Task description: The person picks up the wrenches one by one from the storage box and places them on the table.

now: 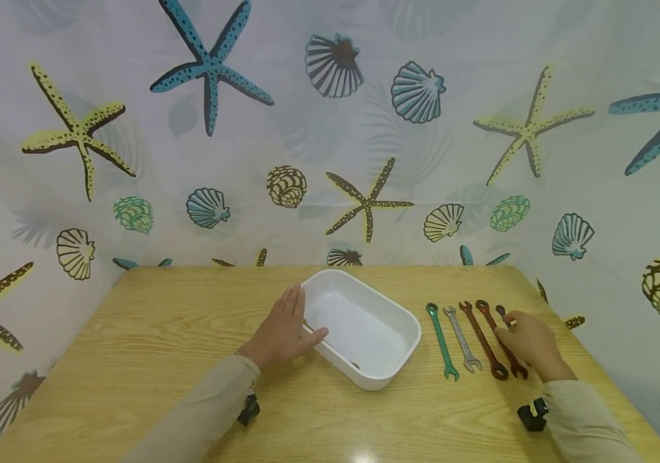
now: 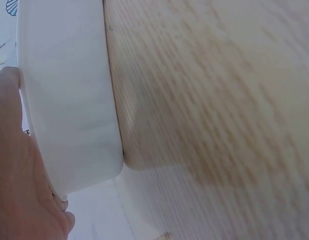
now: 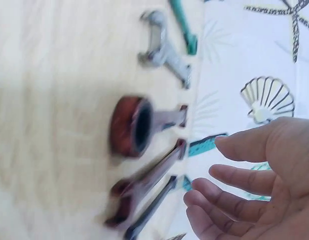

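My left hand (image 1: 282,331) rests at the left side of a white rectangular tub (image 1: 387,299), its fingers straight along the rim and its thumb stretched over the edge. In the left wrist view that hand (image 2: 24,165) lies against the rim of the tub (image 2: 69,110). My right hand (image 1: 529,341) hovers around a dark wrench (image 1: 501,310), which it partly hides. Beside that one lie two reddish-brown wrenches (image 1: 482,337), a silver wrench (image 1: 460,337) and a green wrench (image 1: 442,341). The right wrist view shows relaxed fingers apart from the dark wrench (image 3: 149,207).
The wooden table (image 1: 191,315) carries the tub at its middle and the row of wrenches to the right. A curtain (image 1: 330,141) printed with starfish and shells hangs behind and on both sides.
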A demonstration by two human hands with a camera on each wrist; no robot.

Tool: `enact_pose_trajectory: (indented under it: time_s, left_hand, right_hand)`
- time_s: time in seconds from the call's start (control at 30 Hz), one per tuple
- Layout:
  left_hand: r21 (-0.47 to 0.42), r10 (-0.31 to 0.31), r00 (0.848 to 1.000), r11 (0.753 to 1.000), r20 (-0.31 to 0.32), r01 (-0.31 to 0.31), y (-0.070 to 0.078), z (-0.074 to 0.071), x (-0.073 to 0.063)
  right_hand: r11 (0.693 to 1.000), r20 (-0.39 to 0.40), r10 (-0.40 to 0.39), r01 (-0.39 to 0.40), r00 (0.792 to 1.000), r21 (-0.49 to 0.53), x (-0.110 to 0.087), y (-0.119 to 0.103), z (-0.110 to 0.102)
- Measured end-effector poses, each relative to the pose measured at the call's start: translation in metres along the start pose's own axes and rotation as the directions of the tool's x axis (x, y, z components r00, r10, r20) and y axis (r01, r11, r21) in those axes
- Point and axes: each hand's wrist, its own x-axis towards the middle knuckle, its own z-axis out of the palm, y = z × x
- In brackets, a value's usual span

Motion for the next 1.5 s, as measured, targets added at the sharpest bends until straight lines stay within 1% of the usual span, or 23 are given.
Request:
enact_pose_trajectory:
  time_s: [0.13,0.2,0.33,0.47,0.6,0.8,0.93,1.03,1.1,1.23,1.37,1.5]
  left_hand:
    - [0.002,0.006,1.0,1.0,-0.006,-0.006,0.001,-0.002,-0.002]
    - [-0.001,0.006,1.0,1.0,-0.001,-0.006,0.001,-0.003,-0.002]
    - [-0.009,0.008,1.0,1.0,0.003,-0.008,0.001,-0.003,-0.002]
    - [-0.009,0.005,1.0,1.0,0.006,-0.005,0.0,-0.001,-0.001]
    - [-0.008,-0.001,1.0,1.0,0.011,0.001,0.0,-0.001,0.0]
    - [-0.007,-0.005,1.0,1.0,0.013,0.005,0.001,0.0,0.0]
    - [0.004,-0.011,1.0,1.0,0.017,0.011,0.001,-0.001,0.0]
    - [0.008,-0.01,1.0,1.0,0.011,0.01,0.001,-0.001,0.0]
    - [0.006,0.002,1.0,1.0,0.0,-0.002,0.0,-0.001,0.0]
    - [0.001,0.027,0.999,1.0,-0.018,-0.027,-0.001,0.0,-0.001]
    - [0.0,0.034,0.999,0.999,-0.029,-0.034,-0.002,0.002,-0.001]
    - [-0.001,0.046,0.998,0.999,-0.045,-0.046,-0.005,0.004,0.0]
  right_hand:
    - [0.996,-0.026,-0.075,0.076,0.997,0.037,0.006,-0.022,0.0]
    - [0.991,-0.031,-0.114,0.116,0.993,0.068,0.008,-0.036,0.001]
    - [0.978,-0.008,-0.157,0.157,0.988,0.137,0.011,-0.071,0.002]
    - [0.962,0.006,-0.194,0.19,0.981,0.196,0.015,-0.103,0.009]
    - [0.942,0.015,-0.22,0.209,0.975,0.264,0.019,-0.133,0.019]
    - [0.925,0.053,-0.224,0.195,0.973,0.327,0.02,-0.173,0.04]
    - [0.909,0.08,-0.263,0.22,0.961,0.353,0.019,-0.195,0.058]
    - [0.899,0.1,-0.314,0.262,0.944,0.352,0.017,-0.209,0.073]
    - [0.895,0.117,-0.338,0.281,0.934,0.346,0.017,-0.218,0.082]
    - [0.899,0.17,-0.361,0.294,0.917,0.326,0.016,-0.229,0.098]
    - [0.909,0.213,-0.358,0.287,0.909,0.303,0.018,-0.234,0.109]
    - [0.918,0.233,-0.346,0.277,0.909,0.284,0.018,-0.236,0.116]
